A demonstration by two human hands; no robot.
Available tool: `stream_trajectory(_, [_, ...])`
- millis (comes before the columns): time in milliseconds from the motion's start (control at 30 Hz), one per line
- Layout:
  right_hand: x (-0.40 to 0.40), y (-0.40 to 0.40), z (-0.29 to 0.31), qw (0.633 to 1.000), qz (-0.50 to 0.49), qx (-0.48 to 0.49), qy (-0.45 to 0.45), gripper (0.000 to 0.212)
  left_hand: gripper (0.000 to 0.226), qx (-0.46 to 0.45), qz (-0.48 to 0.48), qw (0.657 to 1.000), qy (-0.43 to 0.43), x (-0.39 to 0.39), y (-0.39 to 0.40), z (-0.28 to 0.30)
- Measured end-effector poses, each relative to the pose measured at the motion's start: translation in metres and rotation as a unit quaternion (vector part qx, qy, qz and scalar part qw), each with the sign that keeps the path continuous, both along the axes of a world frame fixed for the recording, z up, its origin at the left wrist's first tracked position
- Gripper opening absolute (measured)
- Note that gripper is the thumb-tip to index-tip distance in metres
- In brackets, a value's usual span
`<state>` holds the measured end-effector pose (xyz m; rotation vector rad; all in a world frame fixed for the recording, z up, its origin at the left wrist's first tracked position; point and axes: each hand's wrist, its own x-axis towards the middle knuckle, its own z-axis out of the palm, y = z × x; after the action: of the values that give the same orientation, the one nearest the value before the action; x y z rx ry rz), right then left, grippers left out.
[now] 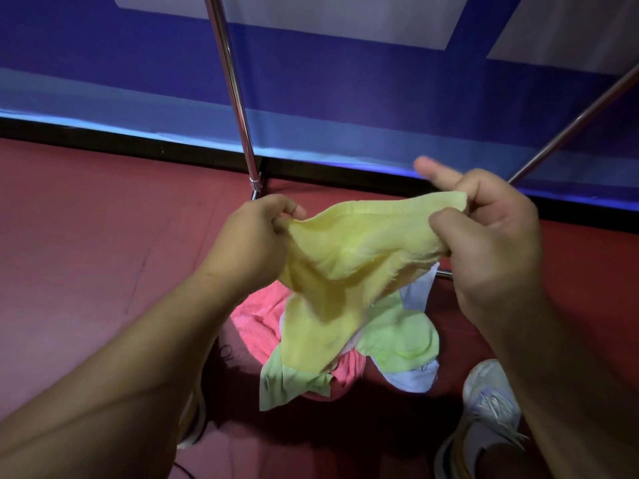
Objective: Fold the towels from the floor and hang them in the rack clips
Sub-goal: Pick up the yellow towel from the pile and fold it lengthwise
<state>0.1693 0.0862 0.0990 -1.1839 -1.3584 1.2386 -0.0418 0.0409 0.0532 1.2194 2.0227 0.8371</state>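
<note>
yellow towel (345, 267): held up between both hands, above the pile, hanging crumpled
left hand (256, 236): fingers pinched closed on its left corner
right hand (491, 236): thumb and fingers gripping its right edge, index finger extended
pile (397, 344): pink, green, blue towels on the floor

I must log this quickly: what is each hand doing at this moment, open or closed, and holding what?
Left hand: closed, pinching one end of the yellow towel.
Right hand: closed on the towel's other end, index finger sticking out.
</note>
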Motion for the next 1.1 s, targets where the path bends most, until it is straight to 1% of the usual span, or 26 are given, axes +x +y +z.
stream_trajectory(33, [0.000, 0.000, 0.000, 1.000, 0.017, -0.005, 0.005, 0.017, 0.041, 0.005, -0.005, 1.000, -0.013, 0.001, 0.000, 0.001])
stream_trajectory(67, [0.000, 0.000, 0.000, 1.000, 0.027, -0.008, 0.010, 0.014, 0.039, 0.004, -0.003, 0.998, -0.066, 0.003, 0.000, 0.004])
stream_trajectory(133, [0.001, 0.002, -0.001, 0.999, 0.037, -0.017, 0.027, 0.013, 0.033, -0.013, 0.012, 0.975, -0.220, 0.005, -0.001, 0.011])
stream_trajectory(167, [0.000, 0.002, 0.001, 0.997, 0.049, -0.028, 0.051, 0.014, 0.032, -0.016, 0.016, 0.961, -0.274, 0.006, -0.001, 0.013])
stream_trajectory(233, [-0.002, 0.001, 0.003, 0.992, 0.079, -0.055, 0.075, 0.004, 0.038, -0.012, 0.000, 0.949, -0.314, 0.008, -0.001, 0.016])
stream_trajectory(267, [-0.002, 0.001, 0.001, 0.995, 0.072, -0.051, 0.056, 0.015, 0.042, -0.009, -0.011, 0.948, -0.317, 0.009, -0.001, 0.018])
stream_trajectory(300, [-0.003, 0.001, -0.002, 0.997, 0.064, -0.027, 0.022, 0.027, 0.044, -0.006, -0.015, 0.951, -0.309, 0.010, -0.001, 0.020])
stream_trajectory(333, [-0.004, 0.001, -0.004, 0.998, 0.056, 0.002, -0.011, 0.034, 0.044, -0.004, -0.012, 0.959, -0.285, 0.011, -0.002, 0.021])
stream_trajectory(400, [-0.007, 0.000, -0.007, 0.997, 0.069, 0.025, -0.038, 0.036, 0.046, 0.006, 0.008, 0.983, -0.184, 0.009, -0.001, 0.016])
stream_trajectory(467, [-0.010, -0.003, -0.009, 0.993, 0.095, 0.013, -0.067, 0.040, 0.047, 0.012, 0.010, 0.997, -0.071, 0.007, -0.001, 0.011])
stream_trajectory(500, [-0.011, -0.004, -0.011, 0.991, 0.104, 0.014, -0.085, 0.042, 0.044, 0.017, 0.011, 0.999, -0.051, 0.005, -0.001, 0.008])
stream_trajectory(533, [-0.011, -0.005, -0.013, 0.988, 0.109, 0.026, -0.102, 0.040, 0.039, 0.025, 0.010, 0.997, -0.066, 0.005, -0.001, 0.008])
stream_trajectory(600, [-0.013, -0.008, -0.014, 0.982, 0.110, 0.060, -0.143, 0.033, 0.032, 0.041, -0.003, 0.991, -0.129, 0.009, -0.003, 0.013])
stream_trajectory(633, [-0.013, -0.009, -0.014, 0.974, 0.114, 0.091, -0.175, 0.029, 0.032, 0.055, -0.014, 0.986, -0.155, 0.012, -0.003, 0.016])
stream_trajectory(700, [-0.015, -0.011, -0.014, 0.946, 0.127, 0.162, -0.249, 0.020, 0.037, 0.085, -0.037, 0.976, -0.197, 0.018, -0.005, 0.022])
stream_trajectory(733, [-0.016, -0.012, -0.015, 0.938, 0.136, 0.171, -0.269, 0.018, 0.040, 0.090, -0.043, 0.972, -0.215, 0.020, -0.006, 0.024])
stream_trajectory(867, [-0.018, -0.017, -0.018, 0.938, 0.193, 0.077, -0.278, 0.020, 0.046, 0.077, -0.088, 0.958, -0.262, 0.026, -0.008, 0.031])
stream_trajectory(933, [-0.017, -0.016, -0.017, 0.940, 0.204, 0.053, -0.269, 0.018, 0.048, 0.080, -0.100, 0.955, -0.269, 0.027, -0.009, 0.033])
stream_trajectory(1033, [-0.017, -0.012, -0.014, 0.950, 0.210, 0.024, -0.230, 0.007, 0.050, 0.073, -0.114, 0.946, -0.295, 0.025, -0.009, 0.033])
stream_trajectory(1100, [-0.018, -0.010, -0.014, 0.960, 0.187, 0.016, -0.207, 0.005, 0.051, 0.074, -0.120, 0.940, -0.309, 0.026, -0.009, 0.034])
